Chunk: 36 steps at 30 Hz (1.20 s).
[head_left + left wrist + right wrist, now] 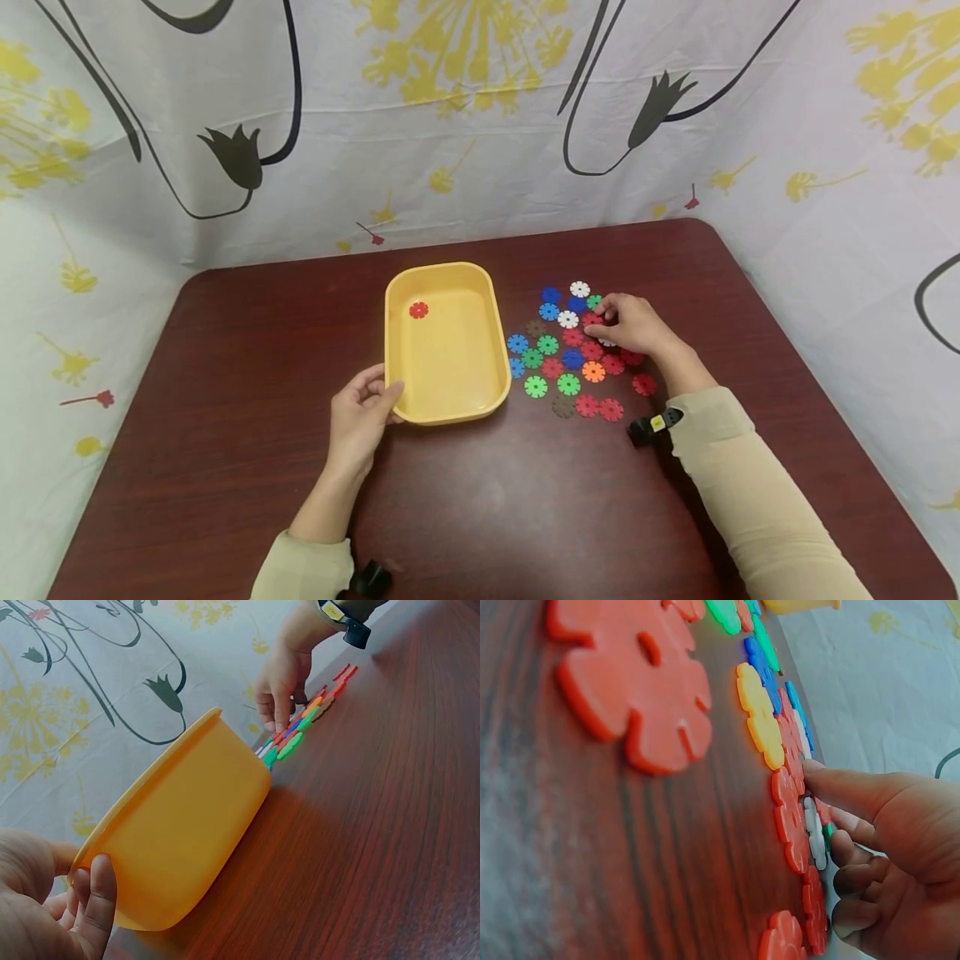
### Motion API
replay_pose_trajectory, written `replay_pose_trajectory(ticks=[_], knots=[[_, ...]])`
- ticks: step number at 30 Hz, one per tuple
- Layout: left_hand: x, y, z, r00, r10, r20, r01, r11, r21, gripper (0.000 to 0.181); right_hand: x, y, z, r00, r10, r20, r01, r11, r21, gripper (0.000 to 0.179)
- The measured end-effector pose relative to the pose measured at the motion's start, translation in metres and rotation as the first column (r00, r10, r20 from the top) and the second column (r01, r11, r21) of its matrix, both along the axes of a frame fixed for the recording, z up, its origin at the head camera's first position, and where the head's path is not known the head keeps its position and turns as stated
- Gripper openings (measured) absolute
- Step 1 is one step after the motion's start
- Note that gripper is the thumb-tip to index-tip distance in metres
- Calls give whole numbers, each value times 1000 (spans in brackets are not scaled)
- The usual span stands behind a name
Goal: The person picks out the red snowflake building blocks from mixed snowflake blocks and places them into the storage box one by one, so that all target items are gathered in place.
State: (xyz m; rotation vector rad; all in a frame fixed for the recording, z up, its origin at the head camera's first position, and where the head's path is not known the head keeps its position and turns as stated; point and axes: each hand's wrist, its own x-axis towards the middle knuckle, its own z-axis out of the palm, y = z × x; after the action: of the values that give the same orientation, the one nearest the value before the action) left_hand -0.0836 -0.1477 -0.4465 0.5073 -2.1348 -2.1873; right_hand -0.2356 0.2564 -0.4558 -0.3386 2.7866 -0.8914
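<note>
A yellow tray (450, 367) sits on the table, with one red flower-shaped plastic disc (418, 310) lying inside it. My left hand (360, 417) grips the tray's near left corner, thumb over the rim and fingers against the outside, as the left wrist view also shows (56, 900). To the right of the tray, my right hand (633, 323) is down among the loose discs, with thumb and forefinger at opposite edges of a red disc (591, 320). In the right wrist view the fingers (855, 881) are curled and partly hide the pieces beneath.
Several notched discs in red, green, blue, white, brown and orange, such as an orange disc (593, 372), lie flat and close together right of the tray. The dark wooden table (247, 400) meets a patterned cloth (465, 183) at its back and sides.
</note>
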Motion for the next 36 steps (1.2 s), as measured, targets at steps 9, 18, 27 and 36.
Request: replay_pose_trajectory(ticks=[9, 18, 27, 36], knots=[[0, 0, 0, 1000, -5, 3, 5, 1000, 0, 38, 1, 0, 2, 1000, -9, 11, 9, 999, -50, 39], [0, -1, 1, 1000, -5, 9, 5, 1000, -5, 38, 0, 1, 3, 999, 19, 37, -18, 999, -51, 41], [0, -2, 0, 1000, -2, 17, 2, 1000, 0, 38, 0, 2, 0, 1000, 18, -26, -19, 999, -32, 40], [0, -1, 1, 1000, -4, 13, 4, 1000, 0, 39, 1, -3, 6, 992, 2, -126, -14, 996, -93, 38]])
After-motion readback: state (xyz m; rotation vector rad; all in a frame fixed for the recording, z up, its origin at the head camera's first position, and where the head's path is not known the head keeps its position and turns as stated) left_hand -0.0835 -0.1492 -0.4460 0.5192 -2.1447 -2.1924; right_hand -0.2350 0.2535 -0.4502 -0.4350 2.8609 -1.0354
